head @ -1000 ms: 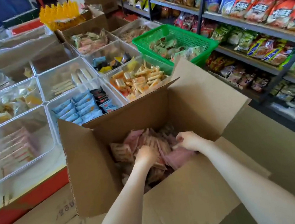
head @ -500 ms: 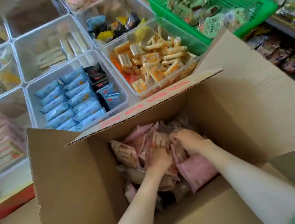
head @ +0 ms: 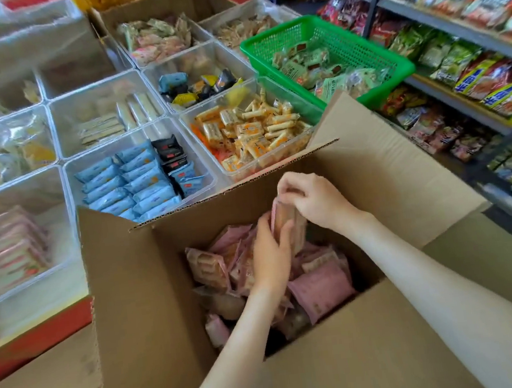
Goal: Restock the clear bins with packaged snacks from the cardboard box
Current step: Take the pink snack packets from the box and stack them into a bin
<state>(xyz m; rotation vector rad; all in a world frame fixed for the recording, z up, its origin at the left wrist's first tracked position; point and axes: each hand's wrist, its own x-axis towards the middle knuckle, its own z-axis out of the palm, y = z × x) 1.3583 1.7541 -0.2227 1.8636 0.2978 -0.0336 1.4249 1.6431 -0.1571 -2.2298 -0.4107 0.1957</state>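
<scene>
The left hand and the right hand both clasp one upright stack of pink-wrapped snack packets, too many to count. They hold it above the loose pink packets heaped inside the one open brown cardboard box. Half a second ago both hands were sunk in that heap. Beyond the box stand two clear plastic bins, holding blue packets and orange packets. A third bin, left of the box, holds pink ones.

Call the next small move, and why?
Probably lift the pink packet stack clear of the cardboard box, toward the near-left clear bin: left hand and right hand grip it above the pile, and that bin holds similar pink packets.
</scene>
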